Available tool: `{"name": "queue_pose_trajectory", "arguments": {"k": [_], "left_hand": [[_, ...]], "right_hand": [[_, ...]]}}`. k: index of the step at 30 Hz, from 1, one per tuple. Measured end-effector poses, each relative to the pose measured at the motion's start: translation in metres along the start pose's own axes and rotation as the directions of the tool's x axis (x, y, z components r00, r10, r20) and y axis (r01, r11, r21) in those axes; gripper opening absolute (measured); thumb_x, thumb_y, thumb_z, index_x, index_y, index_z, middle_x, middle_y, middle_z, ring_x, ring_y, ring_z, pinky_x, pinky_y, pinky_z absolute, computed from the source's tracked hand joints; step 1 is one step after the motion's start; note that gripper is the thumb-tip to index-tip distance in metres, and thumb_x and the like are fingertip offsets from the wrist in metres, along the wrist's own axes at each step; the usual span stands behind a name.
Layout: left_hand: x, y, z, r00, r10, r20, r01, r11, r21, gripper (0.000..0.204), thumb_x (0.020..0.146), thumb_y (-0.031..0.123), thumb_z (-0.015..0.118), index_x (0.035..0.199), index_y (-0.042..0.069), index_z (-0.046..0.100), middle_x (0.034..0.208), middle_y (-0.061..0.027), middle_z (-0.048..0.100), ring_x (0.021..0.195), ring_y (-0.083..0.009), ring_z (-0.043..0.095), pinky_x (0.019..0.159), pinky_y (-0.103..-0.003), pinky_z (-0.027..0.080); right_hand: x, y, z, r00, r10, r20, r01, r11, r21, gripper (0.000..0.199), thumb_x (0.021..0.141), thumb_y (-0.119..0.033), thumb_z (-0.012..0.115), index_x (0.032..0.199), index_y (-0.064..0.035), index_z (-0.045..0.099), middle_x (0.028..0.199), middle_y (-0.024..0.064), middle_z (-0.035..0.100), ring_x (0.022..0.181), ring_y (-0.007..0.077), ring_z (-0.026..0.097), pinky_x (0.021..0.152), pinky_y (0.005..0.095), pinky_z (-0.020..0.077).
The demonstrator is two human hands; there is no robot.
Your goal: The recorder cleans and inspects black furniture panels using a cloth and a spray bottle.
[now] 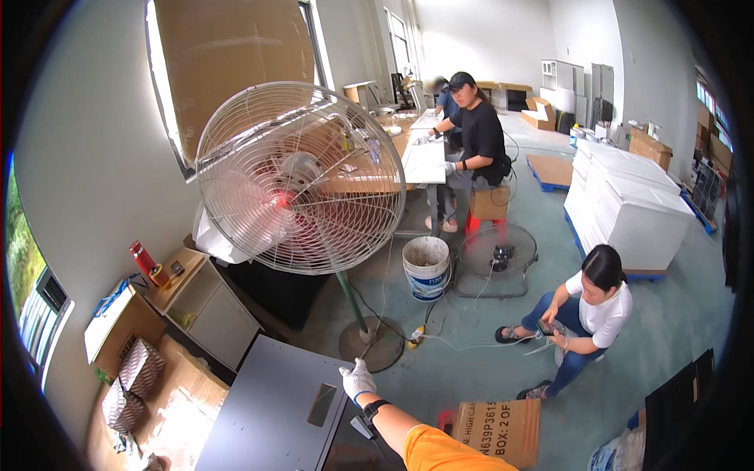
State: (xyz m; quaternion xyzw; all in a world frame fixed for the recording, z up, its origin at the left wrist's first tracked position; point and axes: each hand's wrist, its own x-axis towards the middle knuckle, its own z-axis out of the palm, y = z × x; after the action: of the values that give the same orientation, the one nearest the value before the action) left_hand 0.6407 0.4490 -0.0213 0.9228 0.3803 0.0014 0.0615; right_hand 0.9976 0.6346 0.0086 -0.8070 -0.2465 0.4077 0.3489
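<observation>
- Apparently the step in hand is handling or checking the grey panel (271, 392) at its corner; that is a judgement from where the right hand (359, 378) lies.
- The panel lies at the lower left, its broad face up, with a rectangular cutout (321, 404) near the right edge.
- The right hand, in a white glove, is at the panel's far right corner. It looks to be touching the edge, though overlap in the view leaves this uncertain.
- One finger points toward the fan base (385, 349); the others look partly bent. Whether the fingers grip anything cannot be told.
- The left hand is out of view, so its fingers cannot be judged.
- The next move seems to call for a sure hold on the panel's edge, ideally with both hands, and care around the fan (284, 202), whose base stands just beyond the corner.
- A white cable (471, 346) runs over the floor near the base, so footing would need care too.
- A carton (503, 436) sits beside the orange sleeve (440, 449), to its right.
- Further right, a seated person (605, 314) holds a phone (545, 327).
- Behind, a co-worker (481, 137) sits at a white tabletop (424, 163), past the bucket (426, 271).
</observation>
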Motion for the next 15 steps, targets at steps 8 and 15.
{"name": "queue_pose_trajectory", "arguments": {"k": [8, 15], "left_hand": [[-0.003, -0.004, 0.005, 0.997, -0.052, 0.050, 0.053, 0.998, -0.023, 0.060, 0.086, 0.038, 0.048, 0.135, 0.004, 0.041, 0.141, -0.0238, 0.036, 0.132, -0.0478, 0.028, 0.106, -0.064, 0.020], [-0.005, -0.001, 0.000, 0.990, -0.080, 0.112, 0.083, 0.996, -0.024, 0.059, 0.086, 0.038, 0.047, 0.135, 0.004, 0.042, 0.141, -0.0232, 0.037, 0.131, -0.0477, 0.029, 0.105, -0.064, 0.021]], "right_hand": [[-0.008, 0.006, 0.019, 0.997, 0.018, -0.079, -0.019, 1.000, -0.015, 0.060, 0.089, -0.049, 0.049, 0.139, -0.0204, 0.032, 0.128, 0.0183, 0.054, 0.113, 0.0364, 0.056, 0.092, 0.0474, 0.0455], [-0.005, 0.008, 0.024, 0.986, -0.070, -0.154, 0.062, 0.996, -0.062, 0.063, 0.090, -0.049, 0.048, 0.141, -0.0152, 0.029, 0.127, 0.0191, 0.054, 0.111, 0.0354, 0.057, 0.090, 0.0449, 0.0477]]}}
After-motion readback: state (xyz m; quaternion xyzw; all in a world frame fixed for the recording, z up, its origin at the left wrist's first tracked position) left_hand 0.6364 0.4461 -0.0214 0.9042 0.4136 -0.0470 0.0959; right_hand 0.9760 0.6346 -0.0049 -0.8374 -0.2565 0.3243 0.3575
